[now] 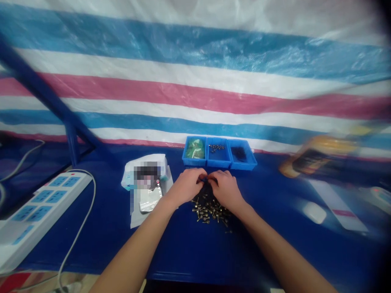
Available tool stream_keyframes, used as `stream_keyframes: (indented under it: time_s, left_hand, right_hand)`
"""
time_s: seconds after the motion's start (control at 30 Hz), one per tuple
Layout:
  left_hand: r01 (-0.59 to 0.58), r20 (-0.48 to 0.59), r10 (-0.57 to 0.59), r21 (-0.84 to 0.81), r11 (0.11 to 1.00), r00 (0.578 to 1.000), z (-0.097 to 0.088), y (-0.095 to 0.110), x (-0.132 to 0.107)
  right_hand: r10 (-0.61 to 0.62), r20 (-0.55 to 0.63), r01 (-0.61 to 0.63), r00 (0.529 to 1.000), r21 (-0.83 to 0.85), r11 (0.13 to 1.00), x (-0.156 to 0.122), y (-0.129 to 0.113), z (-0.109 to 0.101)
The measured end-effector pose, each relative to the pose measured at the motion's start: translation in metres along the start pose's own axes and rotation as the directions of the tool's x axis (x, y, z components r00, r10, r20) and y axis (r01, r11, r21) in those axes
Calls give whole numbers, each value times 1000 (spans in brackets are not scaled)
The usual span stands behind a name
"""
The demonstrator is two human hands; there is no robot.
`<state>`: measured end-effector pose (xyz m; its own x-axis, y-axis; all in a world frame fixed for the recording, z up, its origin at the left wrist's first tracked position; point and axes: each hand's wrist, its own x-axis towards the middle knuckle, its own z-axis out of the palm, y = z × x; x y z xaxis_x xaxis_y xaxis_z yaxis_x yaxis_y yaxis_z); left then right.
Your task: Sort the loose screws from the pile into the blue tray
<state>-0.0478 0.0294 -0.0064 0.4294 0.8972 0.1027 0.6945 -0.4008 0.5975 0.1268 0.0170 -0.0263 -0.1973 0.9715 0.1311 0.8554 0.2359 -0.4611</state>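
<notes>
From here I see the left hand (187, 186) and right hand (226, 189) nearly meeting, fingers curled; whether they clamp anything, I can't tell. Screws (210, 211) lie at their six o'clock; I'd pinch lightly, steadily.

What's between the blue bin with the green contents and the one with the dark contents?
In the head view, the middle blue bin lies between them, with small metal pieces toward its back.

Holds left hand (187, 185) and right hand (227, 188) close together at far side of loose metal parts (208, 211), mid-worktop (189, 248); shows three blue trays (218, 163) near far edge, power strip (39, 212) toward left edge.
</notes>
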Motion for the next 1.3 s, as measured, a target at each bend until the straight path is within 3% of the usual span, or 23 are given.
stream_keyframes:
  time_s: [0.27,0.43,0.57,0.67,0.83,0.97,1.13,1.3]
  left_hand:
    - [-13,-120,7,-46,999,993,-1,15,2]
    - [-4,-172,-43,-262,965,984,0,22,5]
    - [35,-156,-125,-481,876,980,-2,24,6]
    - [78,-76,-165,-644,761,983,-3,26,6]
    - [125,-13,-220,-790,600,975,-4,30,5]
    - [126,-4,-241,-841,526,971,-3,28,5]
    - [121,22,-230,-896,427,973,0,25,5]
    - [123,24,-231,-899,422,973,3,24,6]
  right_hand:
    - [5,-156,52,988,361,931,2,7,-11]
    - [-2,-259,141,966,518,844,1,6,-13]
    - [60,-269,131,961,636,761,-1,6,-17]
    - [86,-278,126,957,664,737,-2,5,-21]
    - [-17,-310,231,951,669,706,-6,2,-26]
    - [-81,-316,280,945,660,697,-8,1,-26]
    - [-7,-310,208,951,619,757,-8,3,-24]
    - [-14,-317,212,948,601,771,-9,3,-25]
